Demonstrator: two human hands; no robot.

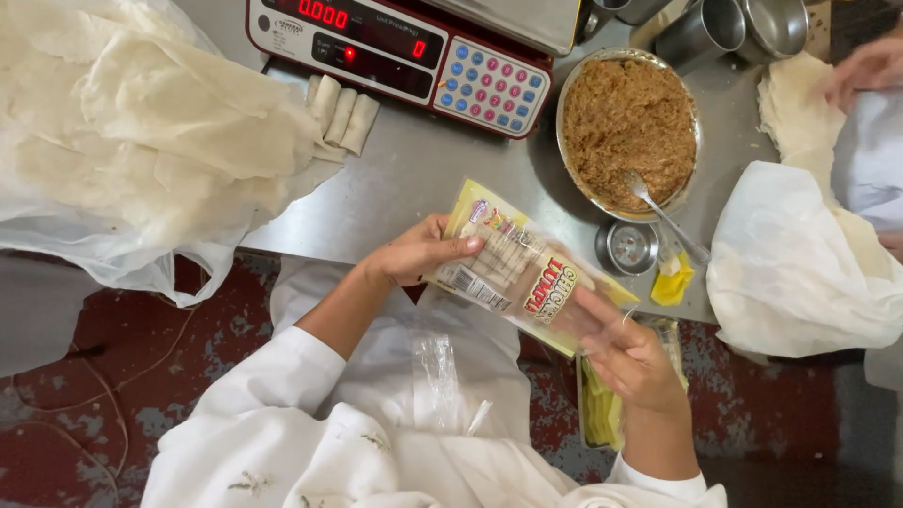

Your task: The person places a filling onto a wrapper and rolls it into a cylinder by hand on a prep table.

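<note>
The left hand (419, 252) reached in from seven o'clock, its forearm sloping up from a white sleeve, thumb laid across the top of a flat yellow-edged clear plastic packet of rolled pastries (522, 270) and fingers (442, 246) closed on its left end. The right hand (625, 353) came up from five o'clock, fingers closed on the packet's lower right corner. The packet was held tilted above the near edge of the steel surface (423, 174), at the centre of the view.

Three pale rolls (342, 113) lay side by side at eleven o'clock, just below one red-and-white digital scale (404, 47). One round steel bowl of brown minced filling (628, 132) sat at one o'clock with one spoon (663, 212) in it. One small round steel cup (628, 246) stood beside the packet. A heap of thin pastry sheets (141, 122) filled ten o'clock.
</note>
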